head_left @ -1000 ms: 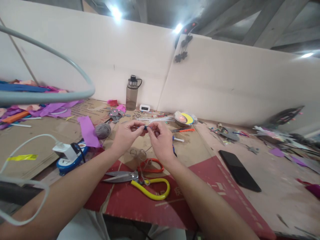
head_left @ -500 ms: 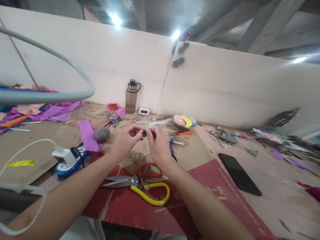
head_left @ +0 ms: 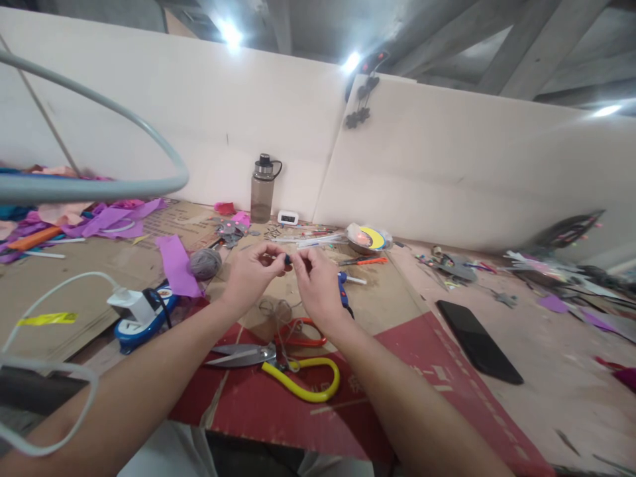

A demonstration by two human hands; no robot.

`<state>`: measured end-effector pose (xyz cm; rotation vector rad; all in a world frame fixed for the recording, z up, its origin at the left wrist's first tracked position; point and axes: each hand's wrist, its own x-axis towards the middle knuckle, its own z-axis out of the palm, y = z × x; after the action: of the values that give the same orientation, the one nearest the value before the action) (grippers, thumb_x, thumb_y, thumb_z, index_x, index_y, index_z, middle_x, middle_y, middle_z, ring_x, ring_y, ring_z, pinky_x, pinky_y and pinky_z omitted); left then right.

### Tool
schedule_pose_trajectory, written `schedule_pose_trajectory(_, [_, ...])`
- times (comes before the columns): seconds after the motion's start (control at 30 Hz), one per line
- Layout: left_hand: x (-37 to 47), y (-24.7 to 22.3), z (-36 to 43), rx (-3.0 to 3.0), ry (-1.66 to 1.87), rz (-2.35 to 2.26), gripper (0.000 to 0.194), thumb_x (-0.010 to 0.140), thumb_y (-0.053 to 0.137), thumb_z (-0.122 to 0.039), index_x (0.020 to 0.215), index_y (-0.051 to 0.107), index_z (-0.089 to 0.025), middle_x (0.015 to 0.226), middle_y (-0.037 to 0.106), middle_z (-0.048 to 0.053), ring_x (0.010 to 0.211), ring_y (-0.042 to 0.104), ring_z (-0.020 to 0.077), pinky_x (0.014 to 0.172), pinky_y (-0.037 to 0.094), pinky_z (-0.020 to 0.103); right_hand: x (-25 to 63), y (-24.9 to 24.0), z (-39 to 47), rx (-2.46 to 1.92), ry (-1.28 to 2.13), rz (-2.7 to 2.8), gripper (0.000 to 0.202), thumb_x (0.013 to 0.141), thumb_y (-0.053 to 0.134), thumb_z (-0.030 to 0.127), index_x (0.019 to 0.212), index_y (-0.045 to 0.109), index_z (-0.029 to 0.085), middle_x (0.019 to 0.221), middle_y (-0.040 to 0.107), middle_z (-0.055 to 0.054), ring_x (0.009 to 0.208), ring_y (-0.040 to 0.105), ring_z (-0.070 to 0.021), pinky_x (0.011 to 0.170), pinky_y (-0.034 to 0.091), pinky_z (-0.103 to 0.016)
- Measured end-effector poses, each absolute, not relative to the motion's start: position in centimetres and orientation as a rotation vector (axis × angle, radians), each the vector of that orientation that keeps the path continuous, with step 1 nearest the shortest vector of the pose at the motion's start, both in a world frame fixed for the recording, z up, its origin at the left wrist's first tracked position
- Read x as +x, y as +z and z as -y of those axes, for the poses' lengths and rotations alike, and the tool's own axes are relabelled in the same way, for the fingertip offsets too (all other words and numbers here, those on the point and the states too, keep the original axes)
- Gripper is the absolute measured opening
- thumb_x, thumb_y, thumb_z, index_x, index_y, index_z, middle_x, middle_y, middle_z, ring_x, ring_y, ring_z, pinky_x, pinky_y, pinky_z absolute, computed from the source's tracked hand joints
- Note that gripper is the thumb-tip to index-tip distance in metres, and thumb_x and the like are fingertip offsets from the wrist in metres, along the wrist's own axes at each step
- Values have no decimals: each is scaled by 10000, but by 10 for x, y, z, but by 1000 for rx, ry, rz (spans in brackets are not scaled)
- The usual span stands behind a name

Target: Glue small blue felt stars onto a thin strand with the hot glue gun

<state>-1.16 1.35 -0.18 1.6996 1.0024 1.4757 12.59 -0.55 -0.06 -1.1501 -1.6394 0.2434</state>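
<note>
My left hand [head_left: 255, 270] and my right hand [head_left: 318, 281] meet over the middle of the cardboard. Between the fingertips of the left is a small dark piece [head_left: 287, 260], too small to name, and the right thumb and fingers pinch close against its side. Grey yarn [head_left: 282, 315] hangs in loose loops below the hands. Under it lie scissors [head_left: 308, 391] with one yellow and one red handle, blades pointing left. A ball of grey yarn [head_left: 205, 264] rests left of my left hand. Partly behind my right hand is a blue glue gun [head_left: 344, 289].
A blue power strip [head_left: 130, 334] with a white charger sits left, its cable curving by my forearm. A black phone [head_left: 477, 341] lies right. Behind stand a bottle [head_left: 262, 192], a small clock [head_left: 288, 218] and a bowl [head_left: 368, 240]. Purple fabric [head_left: 177, 265] lies left.
Both hands stay together in nearly the same place, with only slight finger movement around the small dark piece. The view has shifted a little.
</note>
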Motion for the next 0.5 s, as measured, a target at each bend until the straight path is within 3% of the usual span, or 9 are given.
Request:
schedule_pose_trajectory(0.23, [-12,-5,-18,1526,1451,-1047,196,770,663,-358,824,634,-172,570,623,-5,495,605,120,414,389,190,123,-3,3,-1149,368,1589,204,881,546,334,731,589,203,714,613,-5,676,520,-151,670,374,-283])
schedule_pose_trajectory(0.5, [-10,-9,-20,1415,1479,-948,165,761,674,-332,785,632,-174,533,553,-35,464,476,74,441,326,187,123,-2,3,-1154,430,1567,217,866,548,334,706,598,196,692,618,-1,656,518,-143,659,370,-280])
